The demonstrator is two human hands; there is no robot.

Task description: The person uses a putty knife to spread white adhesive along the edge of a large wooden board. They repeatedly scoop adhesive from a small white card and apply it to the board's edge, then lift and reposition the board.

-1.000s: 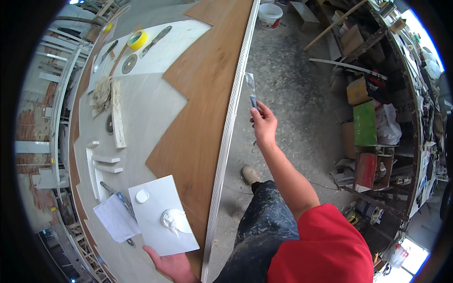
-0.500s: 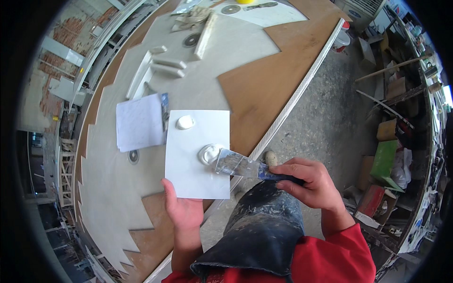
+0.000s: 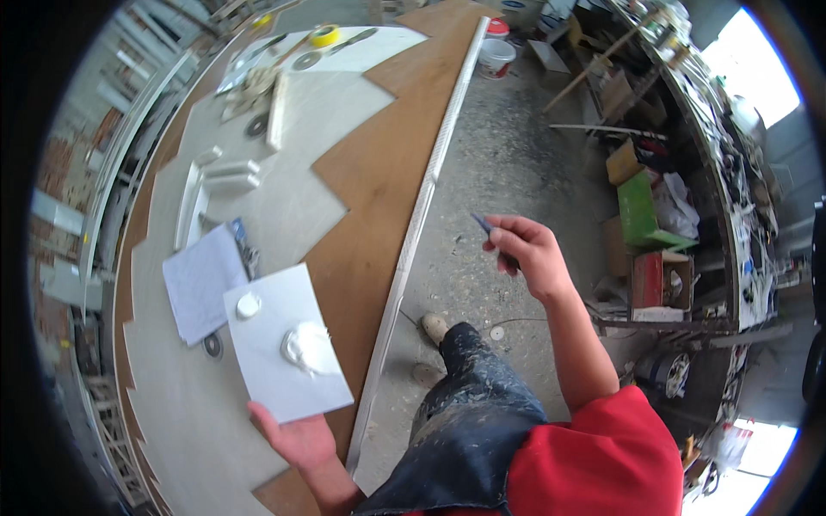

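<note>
Board (image 3: 271, 357) bears paste (image 3: 307, 348); hands (image 3: 299, 440) hold it plus scraper (image 3: 481, 224).

The left hand (image 3: 301, 439) holds a white board (image 3: 277, 378) from beneath at its near edge; on the board sit a large white dollop (image 3: 310, 347) and, toward its far left corner, a smaller white lump (image 3: 249, 305). Well to the right of the board, the right hand (image 3: 527, 251) grips a slim dark-blue tool (image 3: 482, 224), its blade hard to make out. Papers (image 3: 202, 279) lie just left of the board. Far beyond it are a yellow tape roll (image 3: 325, 35) and, farther right, a white bucket (image 3: 496, 60) on the floor (image 3: 508, 172).
</note>
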